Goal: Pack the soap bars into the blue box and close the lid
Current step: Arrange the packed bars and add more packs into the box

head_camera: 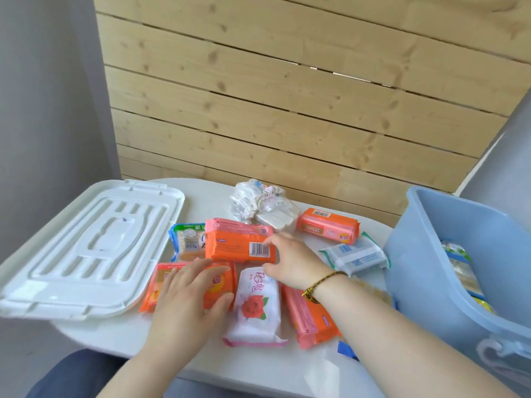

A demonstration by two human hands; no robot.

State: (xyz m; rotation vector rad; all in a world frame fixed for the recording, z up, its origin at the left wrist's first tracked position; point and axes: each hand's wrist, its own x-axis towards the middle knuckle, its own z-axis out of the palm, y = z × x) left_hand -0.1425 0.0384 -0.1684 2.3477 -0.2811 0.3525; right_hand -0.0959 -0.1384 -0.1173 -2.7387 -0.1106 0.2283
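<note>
barcode on orange soap pack [240,248], barcode on far orange pack [327,225], other print too blurred

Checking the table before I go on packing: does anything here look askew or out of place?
The white lid hangs past the table's left edge, tilted. One orange soap bar rests atop others. The blue box leans.

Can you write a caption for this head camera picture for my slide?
Right hand grips an orange soap bar, left hand rests on another, blue box waiting.
</note>
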